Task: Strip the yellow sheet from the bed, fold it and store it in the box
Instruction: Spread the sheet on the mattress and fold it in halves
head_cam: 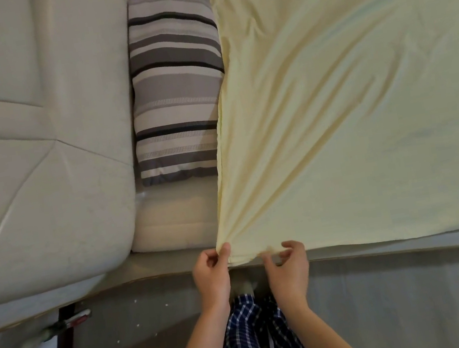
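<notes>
Stripping is judged to be at its start: the yellow sheet [348, 111] is spread over most of the mattress [175, 222], its near corner gathered at the bed's edge. That corner is pinched by the left hand [212, 277] between thumb and fingers; the hem just beside it is nipped by the curled fingers of the right hand [288, 267]. More cloth should be bunched before pulling, since thin, soft, creased fabric slips easily. A plump striped pillow [175, 91] lies touching the sheet's edge. No box is seen.

A grey, black and white striped fabric pillow [177, 85] lies beside the cream padded headboard [29, 146] on my left. Below me are my blue-and-white checked trousers [250, 343] and the grey concrete floor [410, 301].
</notes>
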{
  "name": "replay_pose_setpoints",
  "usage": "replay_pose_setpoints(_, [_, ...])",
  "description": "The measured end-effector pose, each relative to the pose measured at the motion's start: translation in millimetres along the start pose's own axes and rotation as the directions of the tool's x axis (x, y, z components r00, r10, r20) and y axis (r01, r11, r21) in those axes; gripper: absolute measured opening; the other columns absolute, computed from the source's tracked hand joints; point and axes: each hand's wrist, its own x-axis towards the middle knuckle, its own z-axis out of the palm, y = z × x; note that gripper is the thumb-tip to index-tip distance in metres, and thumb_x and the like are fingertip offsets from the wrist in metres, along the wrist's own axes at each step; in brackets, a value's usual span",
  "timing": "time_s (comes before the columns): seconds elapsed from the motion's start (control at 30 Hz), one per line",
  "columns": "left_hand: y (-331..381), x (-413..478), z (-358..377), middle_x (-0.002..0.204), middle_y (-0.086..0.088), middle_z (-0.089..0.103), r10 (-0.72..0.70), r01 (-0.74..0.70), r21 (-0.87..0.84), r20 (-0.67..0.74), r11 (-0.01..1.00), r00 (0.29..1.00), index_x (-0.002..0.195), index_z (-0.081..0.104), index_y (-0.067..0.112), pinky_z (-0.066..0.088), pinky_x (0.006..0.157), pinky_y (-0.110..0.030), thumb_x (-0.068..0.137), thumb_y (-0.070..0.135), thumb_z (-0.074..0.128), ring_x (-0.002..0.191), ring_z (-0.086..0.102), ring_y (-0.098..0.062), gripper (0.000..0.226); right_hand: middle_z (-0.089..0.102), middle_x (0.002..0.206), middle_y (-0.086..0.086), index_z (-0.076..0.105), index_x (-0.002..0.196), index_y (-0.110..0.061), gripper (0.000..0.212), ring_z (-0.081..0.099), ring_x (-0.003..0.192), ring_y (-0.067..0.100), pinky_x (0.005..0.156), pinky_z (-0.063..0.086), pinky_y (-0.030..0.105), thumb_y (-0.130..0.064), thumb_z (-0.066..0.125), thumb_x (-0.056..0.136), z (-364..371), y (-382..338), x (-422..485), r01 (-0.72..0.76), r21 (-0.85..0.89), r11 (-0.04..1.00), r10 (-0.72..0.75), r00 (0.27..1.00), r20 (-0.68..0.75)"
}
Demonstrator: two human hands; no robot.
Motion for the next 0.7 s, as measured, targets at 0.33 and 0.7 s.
replay_pose_setpoints(0.33, [35,-6,11,0.063,0.007,0.066,0.073,-0.131,0.225,0.252,0.966,0.965,0.074,0.062,0.017,0.042,0.052,-0.008,0.086,0.023,0.067,0.063,0.060,-0.004,0.014,0.074,0.082,0.002,0.074,0.087,-0.010,0.037,0.071,0.071,0.018,0.064,0.057,0.027,0.002,0.084,0.053,-4,-34,0,0.712,-0.309,0.631,-0.722,0.684,0.101])
replay_pose_setpoints(0.7, [142,67,148,0.141,-0.007,0.047,0.192,-0.414,0.645,0.388,0.642,0.901,0.142,0.034,0.017,0.042,0.084,-0.030,0.089,0.027,0.062,0.120,0.052,-0.026,0.060,0.060,0.130,-0.004,0.053,0.134,-0.021,0.045,0.055,0.119,0.012,0.100,0.038,0.019,-0.006,0.049,0.092,-68,-30,2,0.557,-0.132,0.820,-0.538,0.829,0.152])
